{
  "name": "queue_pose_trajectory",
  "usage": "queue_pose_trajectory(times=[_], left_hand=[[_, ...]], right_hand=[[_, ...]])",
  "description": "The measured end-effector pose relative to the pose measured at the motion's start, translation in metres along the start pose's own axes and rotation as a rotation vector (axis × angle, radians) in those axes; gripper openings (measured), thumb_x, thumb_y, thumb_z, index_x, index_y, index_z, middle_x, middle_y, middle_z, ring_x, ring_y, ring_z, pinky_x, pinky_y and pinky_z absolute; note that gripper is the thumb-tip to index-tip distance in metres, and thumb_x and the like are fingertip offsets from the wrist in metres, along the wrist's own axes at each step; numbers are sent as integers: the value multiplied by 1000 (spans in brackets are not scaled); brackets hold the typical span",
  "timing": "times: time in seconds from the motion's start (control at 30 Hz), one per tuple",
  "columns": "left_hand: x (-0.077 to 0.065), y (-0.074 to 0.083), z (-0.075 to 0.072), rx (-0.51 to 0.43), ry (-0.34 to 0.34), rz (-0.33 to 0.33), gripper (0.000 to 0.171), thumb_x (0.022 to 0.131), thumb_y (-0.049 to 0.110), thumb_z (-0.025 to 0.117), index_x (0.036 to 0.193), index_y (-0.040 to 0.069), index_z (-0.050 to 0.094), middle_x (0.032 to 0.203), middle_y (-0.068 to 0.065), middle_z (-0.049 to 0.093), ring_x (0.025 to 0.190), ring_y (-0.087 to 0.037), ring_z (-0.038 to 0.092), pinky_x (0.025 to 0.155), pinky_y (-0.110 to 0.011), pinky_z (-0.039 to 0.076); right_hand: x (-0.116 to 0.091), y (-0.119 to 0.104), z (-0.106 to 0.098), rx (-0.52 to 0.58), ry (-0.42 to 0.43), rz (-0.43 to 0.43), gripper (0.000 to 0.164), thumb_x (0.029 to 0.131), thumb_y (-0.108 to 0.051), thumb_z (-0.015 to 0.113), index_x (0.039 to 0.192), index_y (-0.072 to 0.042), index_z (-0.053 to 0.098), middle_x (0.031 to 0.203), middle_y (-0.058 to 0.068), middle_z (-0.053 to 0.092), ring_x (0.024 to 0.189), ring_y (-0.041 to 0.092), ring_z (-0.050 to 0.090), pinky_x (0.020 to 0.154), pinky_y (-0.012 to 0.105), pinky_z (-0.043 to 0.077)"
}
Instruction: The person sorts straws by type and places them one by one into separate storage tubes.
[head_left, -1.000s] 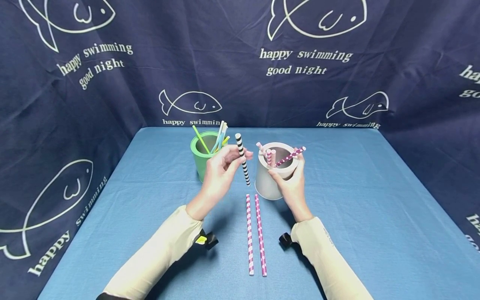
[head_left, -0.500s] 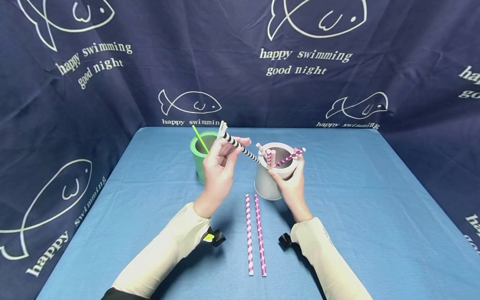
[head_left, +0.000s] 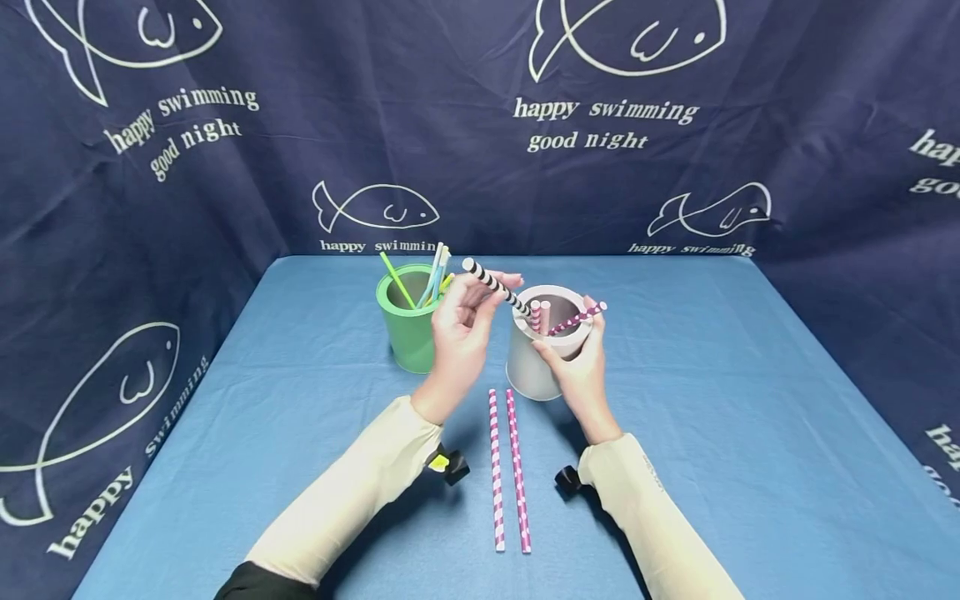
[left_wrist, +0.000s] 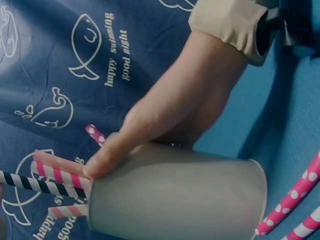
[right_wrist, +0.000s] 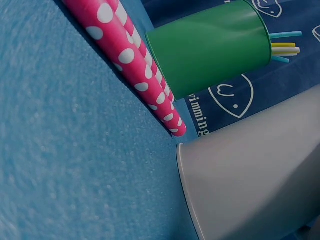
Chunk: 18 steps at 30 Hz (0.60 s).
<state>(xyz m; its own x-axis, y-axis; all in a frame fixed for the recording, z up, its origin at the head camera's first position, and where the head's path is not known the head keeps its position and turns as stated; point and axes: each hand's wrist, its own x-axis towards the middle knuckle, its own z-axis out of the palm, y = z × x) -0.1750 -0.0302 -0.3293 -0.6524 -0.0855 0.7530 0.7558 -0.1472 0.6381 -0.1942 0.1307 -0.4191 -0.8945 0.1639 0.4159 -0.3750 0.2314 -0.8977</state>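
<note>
My left hand [head_left: 467,325] pinches a black-and-white striped paper straw [head_left: 491,281] near its upper part. The straw slants down to the right, its lower end inside the mouth of a white cup [left_wrist: 175,195]. My right hand [head_left: 581,367] grips that cup at its rim, thumb on the near side. Several pink straws stand in the cup, among them a striped one [left_wrist: 60,175] and a dark magenta dotted one [head_left: 577,318] leaning right. Little of the left hand shows in the left wrist view, at the left edge.
A green cup [head_left: 411,337] with several thin green, yellow, white and blue sticks [head_left: 435,279] stands left of the white cup. On the blue tablecloth [head_left: 300,375] lie a pink striped straw [head_left: 496,475] and a pink dotted straw [head_left: 517,475], side by side, between the forearms.
My left hand has moved right with the black-and-white straw, which has tilted from steep to slanting and now reaches into the white cup. The right hand stays on the cup.
</note>
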Motion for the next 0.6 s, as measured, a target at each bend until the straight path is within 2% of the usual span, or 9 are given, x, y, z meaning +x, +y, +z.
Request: queue_pose_trajectory(times=[0.1, 0.3, 0.47, 0.6], left_hand=[[-1, -6, 2, 17, -26, -17, 16, 93, -7, 53, 107, -15, 53, 103, -28, 68, 103, -36, 67, 96, -36, 54], [-4, -19, 6, 61, -74, -78, 19, 94, -5, 54, 111, -14, 55, 105, -31, 66, 106, -38, 65, 97, -34, 53], [-7, -25, 10, 96, -84, -137, 20, 92, -5, 57, 110, -14, 56, 107, -31, 67, 105, -40, 65, 96, -30, 54], [-8, -28, 12, 143, -73, -189, 21, 91, -5, 58, 110, -13, 57, 108, -30, 68, 105, -39, 66, 95, -28, 54]], right_hand=[[1, 1, 0, -6, 5, -11, 93, 75, -12, 79, 150, -10, 24, 153, 12, 36, 135, 25, 40, 116, 41, 28], [0, 1, -1, -3, 0, -11, 93, 76, -14, 78, 150, -8, 22, 157, 10, 31, 139, 22, 36, 118, 39, 26], [0, 1, -2, -1, 1, -11, 93, 76, -14, 78, 150, -9, 22, 158, 9, 30, 141, 22, 34, 119, 37, 25], [-4, -23, -2, -2, -12, 17, 91, 77, -9, 76, 149, -3, 22, 156, 16, 30, 139, 27, 36, 118, 39, 26]])
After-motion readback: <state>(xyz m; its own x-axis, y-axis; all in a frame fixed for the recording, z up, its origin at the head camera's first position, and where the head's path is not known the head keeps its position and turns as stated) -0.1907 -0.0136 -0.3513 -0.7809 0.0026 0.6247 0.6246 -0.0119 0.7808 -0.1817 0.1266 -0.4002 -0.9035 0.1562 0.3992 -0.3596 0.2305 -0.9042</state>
